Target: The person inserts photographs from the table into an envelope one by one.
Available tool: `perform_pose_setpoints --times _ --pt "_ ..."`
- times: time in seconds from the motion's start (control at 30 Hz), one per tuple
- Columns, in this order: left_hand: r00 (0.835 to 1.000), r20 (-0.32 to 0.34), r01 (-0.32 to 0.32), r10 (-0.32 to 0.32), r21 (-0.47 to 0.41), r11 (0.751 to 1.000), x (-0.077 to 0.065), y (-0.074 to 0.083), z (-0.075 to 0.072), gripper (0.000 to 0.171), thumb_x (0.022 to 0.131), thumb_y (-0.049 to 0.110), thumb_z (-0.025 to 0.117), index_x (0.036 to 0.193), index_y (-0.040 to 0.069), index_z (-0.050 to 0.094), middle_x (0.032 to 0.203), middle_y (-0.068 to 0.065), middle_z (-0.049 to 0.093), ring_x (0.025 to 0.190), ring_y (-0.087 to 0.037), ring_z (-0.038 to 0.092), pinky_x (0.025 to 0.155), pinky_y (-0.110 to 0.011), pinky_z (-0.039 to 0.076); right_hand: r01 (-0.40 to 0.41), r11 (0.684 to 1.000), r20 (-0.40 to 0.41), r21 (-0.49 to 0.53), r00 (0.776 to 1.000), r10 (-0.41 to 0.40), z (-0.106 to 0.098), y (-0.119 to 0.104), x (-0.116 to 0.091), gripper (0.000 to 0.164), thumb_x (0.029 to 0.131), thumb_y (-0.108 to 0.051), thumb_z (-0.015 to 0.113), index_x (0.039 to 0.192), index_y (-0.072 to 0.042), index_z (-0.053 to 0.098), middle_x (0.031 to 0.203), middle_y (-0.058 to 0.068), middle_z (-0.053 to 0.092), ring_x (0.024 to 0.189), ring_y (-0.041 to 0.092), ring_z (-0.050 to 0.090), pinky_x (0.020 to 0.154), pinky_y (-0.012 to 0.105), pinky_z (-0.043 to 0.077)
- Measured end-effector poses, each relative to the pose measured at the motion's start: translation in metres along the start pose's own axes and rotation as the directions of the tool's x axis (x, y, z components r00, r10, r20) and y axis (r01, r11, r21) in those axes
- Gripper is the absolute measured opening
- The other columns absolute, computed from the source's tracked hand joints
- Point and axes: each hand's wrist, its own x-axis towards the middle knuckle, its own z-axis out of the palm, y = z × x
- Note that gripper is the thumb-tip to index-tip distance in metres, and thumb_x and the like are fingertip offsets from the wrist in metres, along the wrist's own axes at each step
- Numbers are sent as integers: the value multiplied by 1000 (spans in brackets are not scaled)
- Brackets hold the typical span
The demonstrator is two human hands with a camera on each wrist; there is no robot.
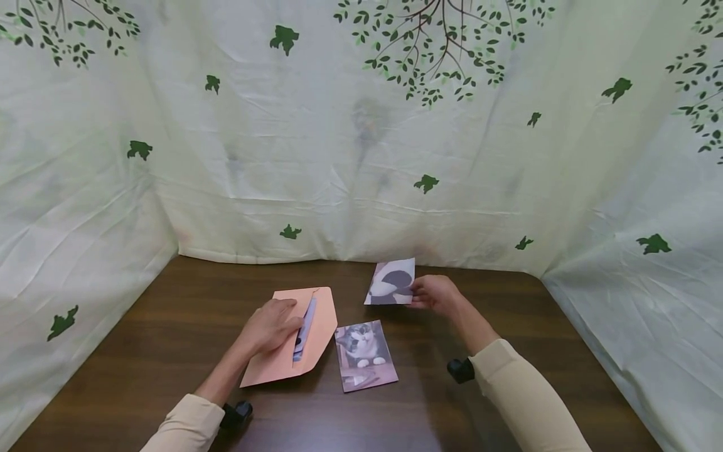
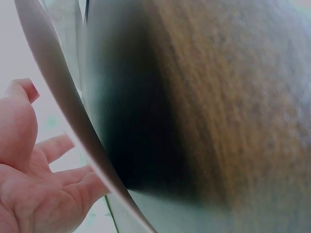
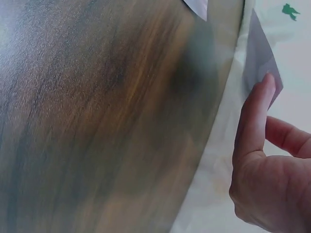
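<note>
My left hand (image 1: 273, 326) lies over a peach-coloured paper envelope (image 1: 282, 370) and grips it, fingers near its opening. A photo print (image 1: 305, 329) shows partly in that opening. In the left wrist view the envelope (image 2: 63, 92) stands off the table edge-on, with fingers meeting its face; some fingertips are hidden. At the back, my right hand (image 1: 437, 293) pinches the right edge of a grey-and-white photo print (image 1: 390, 282). The right wrist view shows this print (image 3: 262, 58) tilted by the fingers. Between the hands, a cat photo (image 1: 366, 356) lies face up.
The dark brown wooden table (image 1: 316, 427) carries these things. A white cloth (image 1: 350, 157) printed with green leaves hangs behind and at both sides. Black wrist devices, such as the one below the right sleeve (image 1: 460, 370), hang near the table.
</note>
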Motion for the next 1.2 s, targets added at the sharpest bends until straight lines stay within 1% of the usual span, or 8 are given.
perform_pose_setpoints --times 0.13,0.23,0.47,0.57,0.63,0.7,0.93,1.2 --pt "1000 -6 5 -5 -10 1000 0 1 0 56 99 32 56 142 -4 53 145 -29 51 138 -50 43 111 -64 34 -8 999 65 -46 998 11 1 -3 -5 28 97 1 51 120 16 55 98 18 65 72 22 71 76 38 62" --pt "1000 -7 7 -7 -9 1000 -1 1 0 56 99 32 56 142 -4 53 146 -29 51 138 -49 43 111 -64 34 -11 997 105 -80 994 20 4 -5 -8 26 97 0 51 118 15 56 96 15 63 73 20 70 74 36 62" --pt "1000 -13 8 -8 -17 1000 -1 -1 2 56 98 31 57 141 -4 53 145 -29 52 137 -49 44 110 -63 36 22 990 170 -140 985 2 15 -8 -14 19 95 -1 53 108 11 59 84 7 61 68 14 64 69 29 61" --pt "1000 -18 -1 1 -11 1000 -1 -1 1 56 98 31 57 141 -5 54 144 -29 52 137 -49 45 110 -63 36 38 986 211 -162 977 -3 18 -8 -16 18 96 -1 53 106 11 60 82 6 61 67 13 63 66 27 60" --pt "1000 -18 0 0 -10 1000 -1 -1 1 56 98 31 57 141 -5 54 144 -29 52 137 -49 45 110 -63 36 44 984 241 -170 971 -1 21 -9 -16 18 96 -1 52 107 12 60 82 7 61 66 13 63 64 25 60" --pt "1000 -15 3 -3 -11 1000 -1 -1 1 56 98 31 57 141 -5 53 145 -29 52 137 -49 45 110 -63 36 48 982 265 -181 964 1 24 -9 -18 20 96 0 53 108 12 60 83 8 62 66 13 64 64 26 60" --pt "1000 0 23 -23 -18 1000 0 0 0 57 98 32 57 142 -4 53 146 -29 50 137 -49 44 109 -63 37 38 980 280 -194 960 18 36 -10 -23 17 94 1 56 107 10 60 81 8 61 62 12 63 61 24 59" --pt "1000 7 30 -30 -16 999 -1 1 0 58 98 32 58 143 -4 52 146 -28 50 138 -48 43 110 -63 36 41 975 310 -218 950 29 50 -8 -26 19 93 0 56 109 10 60 80 8 60 58 11 60 57 22 57"
